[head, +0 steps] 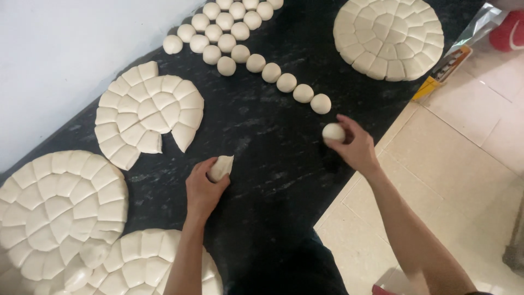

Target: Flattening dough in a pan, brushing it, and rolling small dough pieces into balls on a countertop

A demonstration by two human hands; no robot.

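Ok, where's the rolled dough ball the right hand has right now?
In the head view, right of centre: the rolled dough ball sits in the right hand on the black counter, just below the last ball in the row of dough balls.

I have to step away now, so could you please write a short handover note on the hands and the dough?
Left hand: holds a cut dough piece.
Right hand: holds a dough ball at the end of the ball row.
Done: many balls lined up on the dark counter.
Left: cut dough rounds; one is partly used, one is whole.
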